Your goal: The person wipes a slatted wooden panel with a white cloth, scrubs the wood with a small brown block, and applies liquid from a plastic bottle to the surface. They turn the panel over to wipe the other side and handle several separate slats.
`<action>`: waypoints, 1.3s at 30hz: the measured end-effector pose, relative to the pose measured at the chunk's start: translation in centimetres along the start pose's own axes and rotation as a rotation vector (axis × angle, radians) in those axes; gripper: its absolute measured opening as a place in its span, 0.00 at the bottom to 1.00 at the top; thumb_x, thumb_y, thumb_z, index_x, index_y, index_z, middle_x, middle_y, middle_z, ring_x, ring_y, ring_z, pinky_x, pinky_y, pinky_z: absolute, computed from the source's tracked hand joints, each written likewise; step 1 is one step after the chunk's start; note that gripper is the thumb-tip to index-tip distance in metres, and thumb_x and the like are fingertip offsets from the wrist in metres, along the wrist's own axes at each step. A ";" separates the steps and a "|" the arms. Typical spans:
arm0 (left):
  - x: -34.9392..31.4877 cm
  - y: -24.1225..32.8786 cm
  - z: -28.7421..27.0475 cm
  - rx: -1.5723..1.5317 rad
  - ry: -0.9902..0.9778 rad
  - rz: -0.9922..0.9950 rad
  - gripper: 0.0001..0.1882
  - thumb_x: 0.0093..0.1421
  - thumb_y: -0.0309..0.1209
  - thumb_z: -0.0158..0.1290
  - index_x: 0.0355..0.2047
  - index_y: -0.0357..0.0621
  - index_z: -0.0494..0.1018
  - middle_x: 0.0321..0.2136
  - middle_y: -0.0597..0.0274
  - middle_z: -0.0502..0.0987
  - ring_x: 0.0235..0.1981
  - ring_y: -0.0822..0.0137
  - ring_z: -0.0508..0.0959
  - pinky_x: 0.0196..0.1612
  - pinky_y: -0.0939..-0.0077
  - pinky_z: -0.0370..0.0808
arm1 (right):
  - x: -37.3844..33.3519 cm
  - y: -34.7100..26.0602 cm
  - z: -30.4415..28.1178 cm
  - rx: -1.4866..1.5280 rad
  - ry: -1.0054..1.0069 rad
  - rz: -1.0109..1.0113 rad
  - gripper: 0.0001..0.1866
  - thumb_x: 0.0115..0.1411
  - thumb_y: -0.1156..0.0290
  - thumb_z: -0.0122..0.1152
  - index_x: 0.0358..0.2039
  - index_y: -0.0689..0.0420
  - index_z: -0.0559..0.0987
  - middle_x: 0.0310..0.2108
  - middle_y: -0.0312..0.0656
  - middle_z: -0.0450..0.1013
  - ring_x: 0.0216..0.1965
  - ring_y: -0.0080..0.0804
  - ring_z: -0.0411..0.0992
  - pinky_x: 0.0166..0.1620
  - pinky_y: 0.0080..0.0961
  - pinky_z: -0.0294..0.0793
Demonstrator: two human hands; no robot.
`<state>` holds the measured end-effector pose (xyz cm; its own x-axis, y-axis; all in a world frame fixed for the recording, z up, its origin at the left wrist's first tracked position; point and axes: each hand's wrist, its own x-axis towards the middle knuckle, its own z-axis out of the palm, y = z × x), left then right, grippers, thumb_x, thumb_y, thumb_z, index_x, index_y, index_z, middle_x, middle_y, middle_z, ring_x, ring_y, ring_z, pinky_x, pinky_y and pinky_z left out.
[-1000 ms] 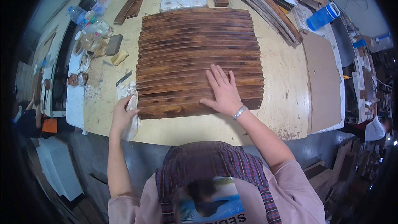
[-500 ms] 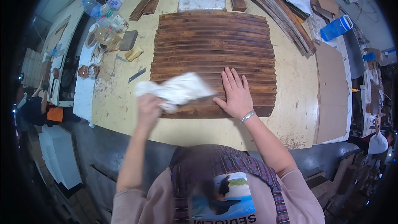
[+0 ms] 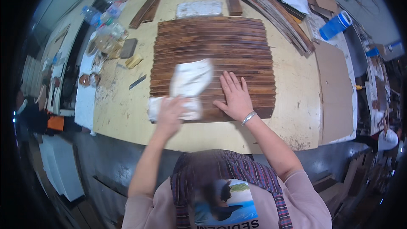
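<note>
One ribbed wooden panel (image 3: 246, 51) lies flat on the surface (image 3: 294, 93), the right hand (image 3: 237, 99) resting on it with fingers slightly spread. The left hand (image 3: 171, 114) is on the white cloth (image 3: 193, 78) over the panel's near left part; blur hides whether its fingers pinch or press. For even contact, the cloth should best follow the ribs, the right hand bracing.

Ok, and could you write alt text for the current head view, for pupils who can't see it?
A person's blurred left hand is on a white cloth over a ridged brown wooden panel; the right hand lies flat on the panel. Wooden strips lie beyond.
</note>
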<state>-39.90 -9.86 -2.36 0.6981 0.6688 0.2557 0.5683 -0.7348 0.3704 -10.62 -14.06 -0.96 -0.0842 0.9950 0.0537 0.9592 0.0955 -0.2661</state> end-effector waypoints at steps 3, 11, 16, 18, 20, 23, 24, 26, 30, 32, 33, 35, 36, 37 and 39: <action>-5.5 -6.0 -3.7 -0.004 0.289 -0.481 0.16 0.60 0.21 0.47 0.49 0.33 0.72 0.47 0.41 0.76 0.51 0.42 0.74 0.60 0.53 0.67 | -1.9 1.1 -1.9 0.012 0.017 0.073 0.51 0.57 0.41 0.62 0.72 0.59 0.55 0.75 0.47 0.46 0.76 0.44 0.43 0.74 0.54 0.40; -6.7 -10.4 -3.5 -1.190 0.555 -1.033 0.22 0.69 0.33 0.54 0.60 0.35 0.69 0.49 0.56 0.77 0.49 0.68 0.75 0.55 0.72 0.70 | -8.3 11.5 -0.4 1.265 0.476 0.548 0.43 0.64 0.64 0.64 0.73 0.61 0.53 0.72 0.56 0.52 0.71 0.39 0.56 0.70 0.33 0.56; -1.5 -6.1 -1.2 -1.024 0.492 -0.900 0.26 0.66 0.32 0.57 0.61 0.34 0.68 0.53 0.59 0.76 0.54 0.68 0.73 0.60 0.72 0.66 | -8.0 10.9 0.9 1.290 0.441 0.650 0.38 0.65 0.69 0.63 0.72 0.57 0.57 0.64 0.50 0.67 0.59 0.33 0.69 0.62 0.27 0.68; -1.2 -6.8 -1.1 -1.005 0.466 -0.931 0.27 0.63 0.29 0.60 0.62 0.34 0.68 0.55 0.59 0.75 0.55 0.68 0.73 0.61 0.72 0.66 | -7.6 11.0 1.2 1.189 0.441 0.676 0.38 0.65 0.69 0.63 0.72 0.58 0.58 0.64 0.50 0.67 0.60 0.34 0.69 0.62 0.26 0.67; -1.0 -6.8 -1.4 -1.005 0.439 -0.944 0.28 0.62 0.28 0.61 0.61 0.34 0.68 0.54 0.59 0.76 0.54 0.68 0.73 0.60 0.73 0.66 | -7.2 10.8 1.6 1.114 0.514 0.728 0.33 0.64 0.67 0.63 0.68 0.59 0.64 0.61 0.50 0.70 0.59 0.34 0.70 0.61 0.27 0.69; -1.5 -6.7 -1.4 -1.059 0.446 -0.965 0.26 0.61 0.24 0.61 0.59 0.33 0.71 0.52 0.60 0.77 0.51 0.68 0.75 0.59 0.73 0.68 | -6.6 10.5 1.3 1.010 0.568 0.824 0.28 0.64 0.67 0.62 0.63 0.61 0.70 0.57 0.50 0.74 0.56 0.35 0.72 0.58 0.30 0.71; -1.7 -6.4 -1.4 -1.052 0.455 -0.972 0.25 0.60 0.24 0.61 0.58 0.32 0.72 0.52 0.61 0.78 0.51 0.68 0.75 0.58 0.73 0.68 | -6.5 10.5 0.9 0.993 0.583 0.874 0.26 0.64 0.66 0.61 0.61 0.62 0.73 0.54 0.50 0.76 0.55 0.36 0.74 0.56 0.30 0.71; -2.1 -5.2 -1.6 -1.034 0.462 -0.996 0.24 0.60 0.23 0.61 0.57 0.31 0.73 0.50 0.61 0.79 0.49 0.68 0.76 0.57 0.73 0.69 | -6.9 10.8 1.2 0.938 0.616 0.958 0.22 0.64 0.65 0.60 0.56 0.62 0.77 0.49 0.51 0.79 0.51 0.37 0.76 0.53 0.30 0.73; -0.3 -3.7 -3.3 -1.018 0.322 -1.110 0.23 0.59 0.21 0.61 0.56 0.30 0.74 0.50 0.60 0.79 0.50 0.68 0.76 0.56 0.73 0.69 | -7.7 12.3 1.4 0.755 0.621 1.058 0.20 0.61 0.59 0.60 0.45 0.62 0.83 0.35 0.52 0.82 0.40 0.46 0.80 0.46 0.35 0.75; 0.3 -4.0 -4.4 -1.020 0.268 -1.169 0.22 0.59 0.22 0.61 0.54 0.29 0.75 0.48 0.58 0.80 0.47 0.68 0.77 0.54 0.73 0.71 | -6.5 10.9 -2.4 0.640 0.367 1.127 0.19 0.59 0.58 0.61 0.41 0.61 0.84 0.33 0.52 0.81 0.38 0.49 0.80 0.45 0.38 0.76; 0.9 -4.0 -4.8 -0.994 0.229 -1.178 0.21 0.59 0.22 0.61 0.53 0.29 0.75 0.47 0.58 0.80 0.46 0.67 0.78 0.53 0.73 0.71 | -6.2 10.7 -3.4 0.610 0.327 1.118 0.21 0.56 0.54 0.63 0.37 0.60 0.84 0.31 0.53 0.81 0.37 0.52 0.79 0.44 0.40 0.76; 1.9 -3.9 -5.5 -0.940 0.174 -1.195 0.19 0.59 0.24 0.62 0.50 0.28 0.77 0.42 0.57 0.81 0.41 0.68 0.79 0.49 0.72 0.74 | -6.0 10.9 -4.0 0.553 0.254 1.116 0.21 0.55 0.53 0.63 0.36 0.60 0.84 0.31 0.53 0.81 0.37 0.52 0.80 0.43 0.40 0.76; 1.9 -4.2 -5.5 -0.937 0.166 -1.201 0.18 0.59 0.24 0.62 0.49 0.28 0.77 0.42 0.57 0.81 0.40 0.68 0.79 0.48 0.72 0.74 | -5.8 11.0 -4.0 0.525 0.217 1.115 0.22 0.55 0.52 0.63 0.35 0.60 0.84 0.31 0.53 0.81 0.36 0.52 0.80 0.43 0.40 0.76; 1.9 -4.5 -5.3 -0.935 0.155 -1.205 0.18 0.59 0.25 0.62 0.49 0.28 0.77 0.41 0.57 0.82 0.40 0.68 0.79 0.47 0.72 0.74 | -5.7 11.0 -4.1 0.550 0.230 1.113 0.23 0.54 0.50 0.64 0.33 0.60 0.84 0.30 0.53 0.81 0.36 0.52 0.80 0.43 0.41 0.77; 2.0 -4.9 -5.3 -0.933 0.140 -1.216 0.17 0.59 0.26 0.63 0.47 0.29 0.78 0.39 0.58 0.82 0.38 0.69 0.79 0.45 0.72 0.75 | -5.7 11.2 -4.2 0.545 0.216 1.110 0.23 0.54 0.50 0.63 0.33 0.60 0.84 0.30 0.53 0.81 0.36 0.52 0.80 0.43 0.41 0.77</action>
<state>-43.62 -4.31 1.04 -0.0463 0.8363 -0.5464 0.2429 0.5400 0.8059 1.74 -18.73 -0.20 0.7917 0.5259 -0.3109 0.2438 -0.7386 -0.6285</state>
